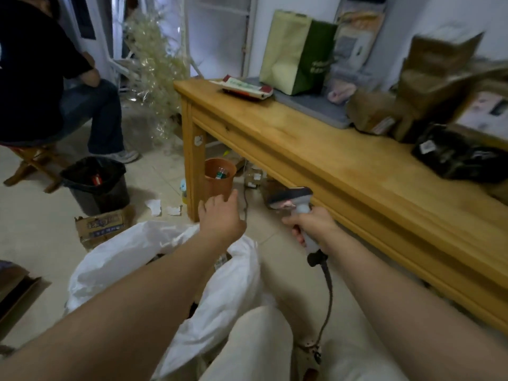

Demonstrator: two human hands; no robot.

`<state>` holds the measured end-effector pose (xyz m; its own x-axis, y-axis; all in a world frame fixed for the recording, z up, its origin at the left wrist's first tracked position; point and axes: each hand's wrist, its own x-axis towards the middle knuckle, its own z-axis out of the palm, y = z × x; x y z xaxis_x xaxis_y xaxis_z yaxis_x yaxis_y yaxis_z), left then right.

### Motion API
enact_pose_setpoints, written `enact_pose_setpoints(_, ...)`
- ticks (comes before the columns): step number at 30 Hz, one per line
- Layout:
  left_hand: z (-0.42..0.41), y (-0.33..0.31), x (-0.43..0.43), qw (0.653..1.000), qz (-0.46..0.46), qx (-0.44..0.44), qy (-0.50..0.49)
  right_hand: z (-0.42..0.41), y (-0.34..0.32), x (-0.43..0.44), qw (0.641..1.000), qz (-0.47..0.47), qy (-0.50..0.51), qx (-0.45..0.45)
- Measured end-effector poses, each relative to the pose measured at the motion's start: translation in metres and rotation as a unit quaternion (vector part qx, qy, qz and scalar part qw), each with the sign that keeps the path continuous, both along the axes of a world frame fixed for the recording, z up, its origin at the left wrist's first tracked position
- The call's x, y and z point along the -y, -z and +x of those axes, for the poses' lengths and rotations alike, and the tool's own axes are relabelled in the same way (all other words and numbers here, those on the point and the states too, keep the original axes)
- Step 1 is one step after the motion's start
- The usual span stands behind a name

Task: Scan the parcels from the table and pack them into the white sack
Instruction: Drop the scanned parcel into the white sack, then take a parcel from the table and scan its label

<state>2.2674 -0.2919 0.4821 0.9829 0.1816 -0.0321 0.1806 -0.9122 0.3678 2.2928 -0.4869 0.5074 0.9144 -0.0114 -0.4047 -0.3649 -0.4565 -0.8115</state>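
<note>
Stock of the scene, with task status

1. Left hand (221,215): empty, fingers relaxed and slightly spread, stretched forward above the mouth of the sack. It touches nothing.
2. Right hand (310,224): fingers wrapped round the handle of a grey corded handheld barcode scanner (292,199). The scanner head points left and down toward the floor, with a reddish glow at its window and no parcel in front of it.
3. Crumpled white plastic sack (132,259): on the floor beside the person's knees, mouth open. Dark shapes and a scrap of label show in the opening. These are probably parcels already packed, though the left forearm hides most of the inside.
4. Long yellow wooden table (343,171): to the right of the sack, carrying the stock below.
5. Black plastic-wrapped parcel with a white label (453,158): near the table's front edge, toward its right end, well apart from both hands.
6. Lumpy brown paper-wrapped parcel (376,114): behind the black one, beside a grey mat (310,103).
7. Stack of brown cardboard parcels (439,67): at the far right, blurred.
8. Flat red-and-white packet (247,88): alone at the table's far left end.

Status, as a judgement: partway through and between parcels. Some goods appear to be in the sack, but several parcels are on the table, unscanned and unpacked. No parcel is in hand, so the next one has yet to be picked up, scanned and dropped in
</note>
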Motion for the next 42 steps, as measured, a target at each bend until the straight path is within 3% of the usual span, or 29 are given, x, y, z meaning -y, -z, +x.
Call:
enact_pose_setpoints(7,0.006,-0.082,0.105,0.985,-0.02,0.084,0.148,-0.04,-0.093,0.091,0.965,0.208,0.148,0.059)
enact_pose_setpoints(12,0.014,-0.129,0.185,0.971,-0.022,0.096,0.22,-0.063,-0.134,0.162,0.934,0.253,0.226,0.115)
enact_pose_setpoints(17,0.046,-0.171,0.255,0.949,-0.067,0.13,0.28,-0.056,-0.168,0.23,0.866,0.325,0.328,0.193)
enact_pose_setpoints(25,0.141,-0.221,0.366,0.93,-0.111,0.149,0.318,0.015,-0.193,0.323,0.845,0.245,0.401,0.256)
enact_pose_setpoints(30,0.202,-0.235,0.411,0.922,-0.259,0.101,0.268,0.068,-0.203,0.363,0.854,0.233,0.363,0.29)
enact_pose_setpoints(34,0.239,-0.24,0.433,0.886,-0.41,0.041,0.212,0.103,-0.206,0.378,0.867,0.237,0.319,0.3)
enact_pose_setpoints(39,0.255,-0.235,0.438,0.864,-0.465,-0.021,0.189,0.12,-0.201,0.38,0.869,0.231,0.309,0.311)
enact_pose_setpoints(42,0.253,-0.233,0.426,0.844,-0.501,-0.005,0.19,0.113,-0.196,0.372,0.86,0.23,0.308,0.336)
